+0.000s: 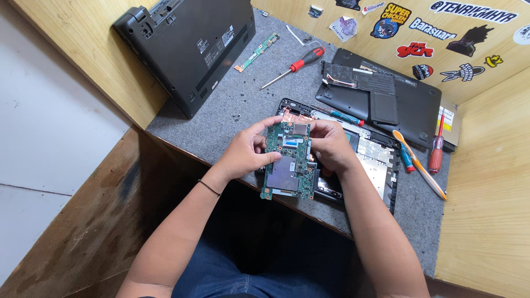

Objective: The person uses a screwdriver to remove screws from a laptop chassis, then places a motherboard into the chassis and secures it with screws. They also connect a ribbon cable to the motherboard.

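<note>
Holding a green circuit board above the opened laptop base on the tabletop, the left hand grips its edge; the right hand pinches the top, apparently lifting it, which calls for care with cables.

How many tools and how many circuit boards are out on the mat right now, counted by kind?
Screwdrivers: 4, red-handled, blue-handled, small blue, red at the right
Orange pry tool: 1
Circuit boards: 2, large green board held in left hand and right hand, narrow strip board
Total: 7
</note>
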